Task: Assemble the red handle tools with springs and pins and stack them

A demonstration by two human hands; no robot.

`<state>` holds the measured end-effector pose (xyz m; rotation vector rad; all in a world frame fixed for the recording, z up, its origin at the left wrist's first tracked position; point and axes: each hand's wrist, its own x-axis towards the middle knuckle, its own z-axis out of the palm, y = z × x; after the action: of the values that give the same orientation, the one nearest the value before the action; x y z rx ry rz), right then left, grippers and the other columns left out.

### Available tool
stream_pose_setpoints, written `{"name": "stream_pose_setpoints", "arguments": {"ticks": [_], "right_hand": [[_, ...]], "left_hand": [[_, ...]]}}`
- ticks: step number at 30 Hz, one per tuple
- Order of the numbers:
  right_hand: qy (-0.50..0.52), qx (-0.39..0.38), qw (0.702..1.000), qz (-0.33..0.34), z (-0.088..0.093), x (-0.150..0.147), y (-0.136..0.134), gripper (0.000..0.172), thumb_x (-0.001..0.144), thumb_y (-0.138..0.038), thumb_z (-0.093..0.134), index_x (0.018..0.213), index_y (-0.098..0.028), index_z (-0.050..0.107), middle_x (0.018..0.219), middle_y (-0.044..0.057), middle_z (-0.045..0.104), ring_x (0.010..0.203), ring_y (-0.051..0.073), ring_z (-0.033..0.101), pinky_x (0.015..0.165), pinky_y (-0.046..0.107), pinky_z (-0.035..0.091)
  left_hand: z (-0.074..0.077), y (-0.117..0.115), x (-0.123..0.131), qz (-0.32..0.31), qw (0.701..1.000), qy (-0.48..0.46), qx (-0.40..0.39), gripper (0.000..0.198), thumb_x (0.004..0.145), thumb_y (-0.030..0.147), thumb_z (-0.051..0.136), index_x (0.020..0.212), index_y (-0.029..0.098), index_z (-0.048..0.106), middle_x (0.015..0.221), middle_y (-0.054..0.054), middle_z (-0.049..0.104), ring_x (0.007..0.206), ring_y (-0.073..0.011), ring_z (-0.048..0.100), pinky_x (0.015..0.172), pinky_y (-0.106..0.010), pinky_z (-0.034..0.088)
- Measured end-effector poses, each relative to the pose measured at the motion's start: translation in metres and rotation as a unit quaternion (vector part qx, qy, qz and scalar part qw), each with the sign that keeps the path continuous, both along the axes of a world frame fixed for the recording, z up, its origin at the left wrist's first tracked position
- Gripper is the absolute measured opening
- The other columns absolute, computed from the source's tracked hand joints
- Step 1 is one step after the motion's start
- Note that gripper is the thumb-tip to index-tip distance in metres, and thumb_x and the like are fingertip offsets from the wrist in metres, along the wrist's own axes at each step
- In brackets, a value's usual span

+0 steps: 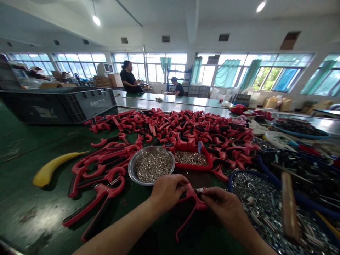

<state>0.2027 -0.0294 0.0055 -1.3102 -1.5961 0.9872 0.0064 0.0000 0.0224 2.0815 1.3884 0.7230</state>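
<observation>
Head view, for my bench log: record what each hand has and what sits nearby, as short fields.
Left hand: grips red-and-black tool handle
Right hand: fingers at coil spring
Nearby: steel bowl of small metal parts; red tray; blue-rimmed basin
Rest: pile of red handles; person in black

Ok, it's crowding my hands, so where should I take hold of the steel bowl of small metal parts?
Pinch the rim of the steel bowl on its left side, coming from the left: that raised edge stands free, while its right side sits close to the red tray and your left hand is by the front.
</observation>
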Motion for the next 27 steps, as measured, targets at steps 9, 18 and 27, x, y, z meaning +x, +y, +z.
{"name": "stream_pose_setpoints", "arguments": {"ticks": [9,18,27], "right_hand": [[-0.121,0.04,0.991,0.035,-0.009,-0.006,0.002,0.016,0.082,-0.029,0.051,0.089,-0.023,0.064,0.084,0.001,0.066,0.077,0.016,0.061,0.07,0.027,0.048],[-0.249,0.138,0.958,0.032,-0.012,0.004,0.001,0.021,0.082,-0.019,0.042,0.087,-0.022,0.062,0.085,0.005,0.062,0.082,0.019,0.058,0.074,0.034,0.046],[-0.264,0.157,0.951,0.025,-0.007,0.008,-0.004,0.02,0.084,-0.017,0.043,0.086,-0.022,0.062,0.082,0.003,0.063,0.078,0.018,0.058,0.071,0.031,0.045]], "left_hand": [[-0.007,-0.004,0.002,-0.001,0.998,0.02,0.066,0.019,0.08,0.026,0.056,0.098,0.028,0.063,0.086,0.004,0.069,0.081,-0.0141,0.059,0.071,-0.024,0.042],[-0.014,0.001,0.016,-0.12,0.957,0.177,0.194,0.042,0.084,0.019,0.047,0.125,0.028,0.043,0.089,0.001,0.067,0.073,-0.0168,0.055,0.061,-0.026,0.04],[-0.02,0.003,0.014,-0.146,0.949,0.189,0.209,0.046,0.087,0.018,0.04,0.132,0.023,0.03,0.093,-0.001,0.065,0.077,-0.0176,0.056,0.064,-0.028,0.043]]}}
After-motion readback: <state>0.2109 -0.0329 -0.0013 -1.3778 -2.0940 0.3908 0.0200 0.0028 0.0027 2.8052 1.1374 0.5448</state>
